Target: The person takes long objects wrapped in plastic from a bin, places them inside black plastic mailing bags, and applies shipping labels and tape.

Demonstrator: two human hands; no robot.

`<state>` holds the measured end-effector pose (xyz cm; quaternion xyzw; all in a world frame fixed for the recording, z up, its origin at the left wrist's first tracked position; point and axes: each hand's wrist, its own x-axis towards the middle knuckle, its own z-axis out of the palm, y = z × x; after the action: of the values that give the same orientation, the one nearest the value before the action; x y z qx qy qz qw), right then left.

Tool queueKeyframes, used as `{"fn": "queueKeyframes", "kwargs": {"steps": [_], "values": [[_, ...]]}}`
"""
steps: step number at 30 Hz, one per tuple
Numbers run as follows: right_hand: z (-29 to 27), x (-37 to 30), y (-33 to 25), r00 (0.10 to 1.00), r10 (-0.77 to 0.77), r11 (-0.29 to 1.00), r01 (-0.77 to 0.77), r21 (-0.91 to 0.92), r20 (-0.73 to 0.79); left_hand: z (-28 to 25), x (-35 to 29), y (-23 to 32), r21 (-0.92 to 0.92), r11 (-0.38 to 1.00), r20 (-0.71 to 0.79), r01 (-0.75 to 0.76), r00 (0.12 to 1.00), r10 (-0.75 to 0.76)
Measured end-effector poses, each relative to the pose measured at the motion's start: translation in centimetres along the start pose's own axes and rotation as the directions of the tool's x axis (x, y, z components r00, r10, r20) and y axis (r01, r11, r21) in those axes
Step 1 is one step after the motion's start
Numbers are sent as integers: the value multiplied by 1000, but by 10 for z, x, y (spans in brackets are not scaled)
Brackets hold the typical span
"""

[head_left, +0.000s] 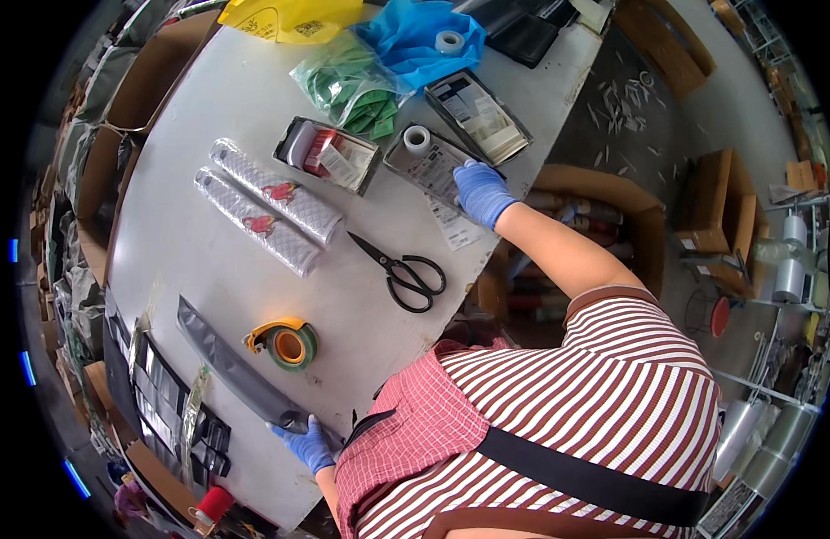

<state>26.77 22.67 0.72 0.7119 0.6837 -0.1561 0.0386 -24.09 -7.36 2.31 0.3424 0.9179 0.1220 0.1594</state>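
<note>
My left hand, in a blue glove, grips the near end of a long grey plastic-wrapped roll lying on the table. My right hand, gloved too, reaches to the right end of an open tray of printed labels. Its fingers are curled down at the labels; what they pinch is hidden. A small white roll rests in that tray. A loose label strip lies just below it. Black scissors and a yellow tape dispenser lie between my hands.
Two silvery quilted rolls lie left of a label box; another box stands at right. Green bags, a blue bag and a yellow bag cover the far edge. Beside the table is a carton.
</note>
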Motion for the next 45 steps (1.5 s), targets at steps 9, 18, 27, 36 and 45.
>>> {"fn": "queueKeyframes", "kwargs": {"steps": [9,18,27,36,45], "values": [[-6,-9,18,957,35,987,11,158,-288,-35,-11,98,-153,893,-220,-423,896,387],[-7,-147,-143,703,-532,378,696,610,-472,0,-64,250,-788,614,480,52,677,558],[-2,-154,-126,788,-567,168,-175,970,240,8,-68,235,-838,537,395,95,785,478],[-12,-166,-134,854,-506,166,-39,985,120,-9,-78,230,-826,553,450,109,718,531],[-13,-173,-132,843,-501,-154,-310,938,196,-19,-76,224,-853,476,462,215,737,494]]}}
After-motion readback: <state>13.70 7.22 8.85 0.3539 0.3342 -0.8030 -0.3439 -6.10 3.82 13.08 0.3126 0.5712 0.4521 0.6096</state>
